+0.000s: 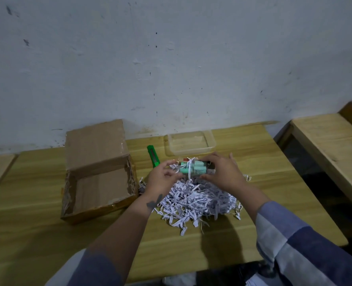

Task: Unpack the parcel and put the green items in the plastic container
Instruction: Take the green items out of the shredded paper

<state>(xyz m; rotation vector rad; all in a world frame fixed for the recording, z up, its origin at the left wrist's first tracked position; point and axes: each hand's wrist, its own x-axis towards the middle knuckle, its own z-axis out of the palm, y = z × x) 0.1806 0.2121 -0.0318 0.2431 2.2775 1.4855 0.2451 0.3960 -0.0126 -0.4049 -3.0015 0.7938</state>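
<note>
I have one view only, from the head camera: it looks forward and down over the wooden worktop toward a white wall that fills the upper half, wide-angle, close enough that both forearms enter from the bottom edge

From my feed, the small pale-green cylindrical items are partly covered by strips of shredded white paper and by my right hand, so I can't count them. Something red and dark behind them is perhaps another item, too small to tell. My left hand hides the lower end of the green plastic utility knife.
</note>
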